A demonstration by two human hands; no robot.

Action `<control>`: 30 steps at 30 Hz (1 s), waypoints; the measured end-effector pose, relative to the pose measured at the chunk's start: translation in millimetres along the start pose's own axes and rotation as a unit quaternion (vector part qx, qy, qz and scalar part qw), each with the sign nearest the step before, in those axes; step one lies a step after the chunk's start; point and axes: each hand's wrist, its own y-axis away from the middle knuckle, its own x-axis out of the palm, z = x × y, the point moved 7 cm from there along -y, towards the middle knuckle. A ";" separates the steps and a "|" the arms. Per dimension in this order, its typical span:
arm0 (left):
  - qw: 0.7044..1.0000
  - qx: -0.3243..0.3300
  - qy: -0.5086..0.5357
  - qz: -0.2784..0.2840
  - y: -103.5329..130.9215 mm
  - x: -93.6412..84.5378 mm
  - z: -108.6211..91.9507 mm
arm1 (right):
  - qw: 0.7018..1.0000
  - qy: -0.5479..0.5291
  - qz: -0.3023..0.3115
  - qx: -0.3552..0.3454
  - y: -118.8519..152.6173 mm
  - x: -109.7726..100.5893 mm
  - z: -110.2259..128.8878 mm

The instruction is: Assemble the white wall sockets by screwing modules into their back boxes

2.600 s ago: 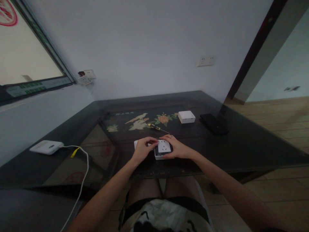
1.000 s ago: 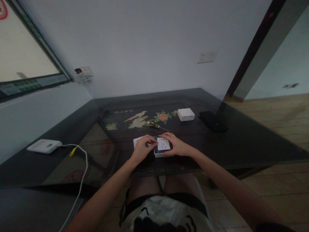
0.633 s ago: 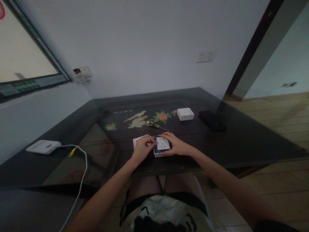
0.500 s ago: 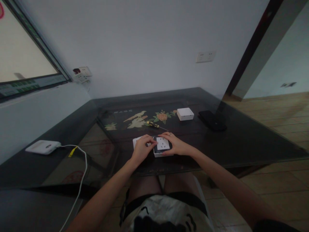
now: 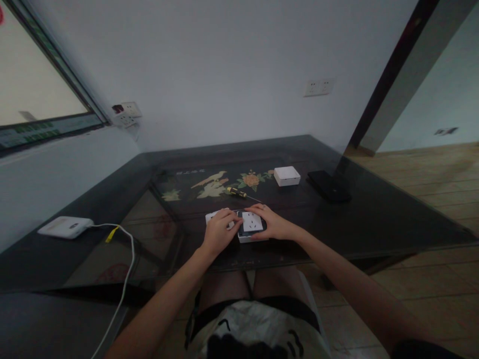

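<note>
A wall socket with a white slotted face and a dark frame sits on a white box near the table's front edge. My right hand wraps its right side, thumb at the near edge and fingers at the far edge. At the socket's left edge my left hand is closed in a pinch; whatever is between the fingertips is too small to make out. A white cover piece lies partly hidden under and behind my left hand. Beyond the hands lies a screwdriver with a yellow and black handle, its shaft pointing right.
Another white box stands at the back right of the dark glossy table. Beside it lies a black phone-like object or case. At the left, a white device has a white cable running over the front edge.
Both hands stay at the socket almost unmoved. The left fingertips show only a very slight shift; the view has drifted a little.
</note>
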 end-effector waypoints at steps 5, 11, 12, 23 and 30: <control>0.998 0.040 -0.033 0.017 1.6 -1.8 -8.4 | 1.000 0.002 -0.002 -0.001 0.3 0.1 0.0; 0.999 0.001 -0.001 0.032 1.3 0.8 -2.0 | 1.000 -0.001 -0.003 0.002 1.1 -0.8 1.7; 0.999 -0.014 0.019 0.030 0.4 1.3 0.4 | 1.000 -0.001 -0.003 0.002 1.1 -0.9 1.9; 0.978 -0.142 0.150 0.037 -3.3 9.0 21.3 | 1.000 0.014 0.008 0.004 -0.2 -0.4 2.2; 0.994 -0.065 0.078 0.047 0.1 1.2 10.4 | 1.000 0.006 0.006 0.008 0.7 -1.4 3.1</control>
